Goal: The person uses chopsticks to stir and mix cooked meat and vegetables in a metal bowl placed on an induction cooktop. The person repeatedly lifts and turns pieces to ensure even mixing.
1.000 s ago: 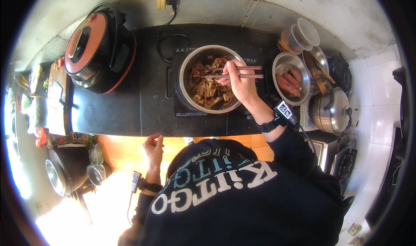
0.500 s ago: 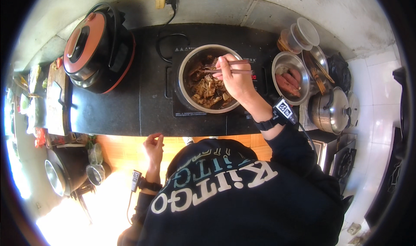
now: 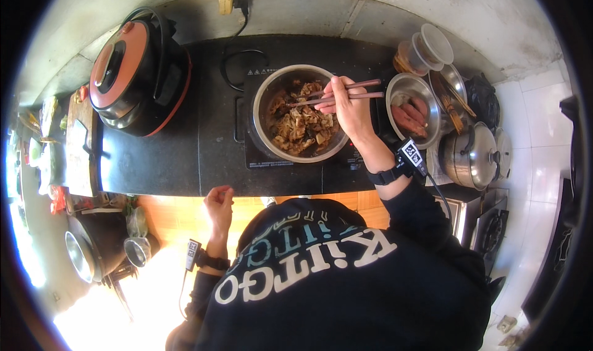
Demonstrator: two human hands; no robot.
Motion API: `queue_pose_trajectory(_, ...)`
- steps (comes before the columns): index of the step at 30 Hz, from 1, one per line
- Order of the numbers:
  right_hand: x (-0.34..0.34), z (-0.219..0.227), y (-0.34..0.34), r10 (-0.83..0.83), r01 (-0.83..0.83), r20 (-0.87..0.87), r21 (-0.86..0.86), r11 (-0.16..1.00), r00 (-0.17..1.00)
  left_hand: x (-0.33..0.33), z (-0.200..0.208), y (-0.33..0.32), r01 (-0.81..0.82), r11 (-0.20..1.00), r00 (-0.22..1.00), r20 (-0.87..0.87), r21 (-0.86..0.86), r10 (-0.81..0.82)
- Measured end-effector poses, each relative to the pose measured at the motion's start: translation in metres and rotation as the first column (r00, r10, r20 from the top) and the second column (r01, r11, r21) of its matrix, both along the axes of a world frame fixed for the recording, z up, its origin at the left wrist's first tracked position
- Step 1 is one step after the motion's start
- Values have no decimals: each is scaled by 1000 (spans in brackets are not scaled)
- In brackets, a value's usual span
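My right hand (image 3: 349, 109) grips a pair of brown chopsticks (image 3: 369, 95) over the right rim of a round metal pot (image 3: 257, 128). Their tips reach down into browned, chopped pieces of food (image 3: 299, 128), probably meat. The pot stands on a black flat cooktop (image 3: 265, 160). Away from it, in front of the counter's near edge, my left hand (image 3: 219, 207) hangs with its fingers curled in and nothing visible in them.
On the left stand a black and orange electric cooker (image 3: 139, 79) and a chopping board (image 3: 83, 150). To the pot's right sit a steel bowl (image 3: 395, 82) with pinkish-red pieces, stacked clear containers (image 3: 435, 45) and a lidded steel pot (image 3: 472, 156). A black cable (image 3: 225, 63) runs behind.
My right hand has drawn slightly right and toward me with the chopsticks, which now lie across more of the pot's rim. The fingers of my left hand have curled in a little.
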State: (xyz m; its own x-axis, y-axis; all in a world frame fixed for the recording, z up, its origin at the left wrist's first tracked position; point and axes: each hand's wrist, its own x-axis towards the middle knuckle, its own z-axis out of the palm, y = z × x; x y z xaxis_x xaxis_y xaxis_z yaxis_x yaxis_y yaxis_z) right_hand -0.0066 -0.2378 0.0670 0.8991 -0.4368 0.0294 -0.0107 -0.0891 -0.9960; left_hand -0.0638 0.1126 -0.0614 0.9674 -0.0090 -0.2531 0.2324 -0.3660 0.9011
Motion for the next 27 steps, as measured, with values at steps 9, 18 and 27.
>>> queue_pose_trajectory(9, -7, -4, 10, 57, -53, 54, -76, 996, 997, -2, 6, -6, 2, 999, 999, -43, 38, -1)
queue_pose_trajectory(18, -7, -24, 16, 102, -89, 82, -144, 986, 991, -9, -8, -2, 28, 999, 999, 16, 39, -28)
queue_pose_trajectory(27, 5, -31, 8, 91, -93, 107, 13, 996, 990, -10, -6, 0, 20, 997, 1000, 17, 69, -21)
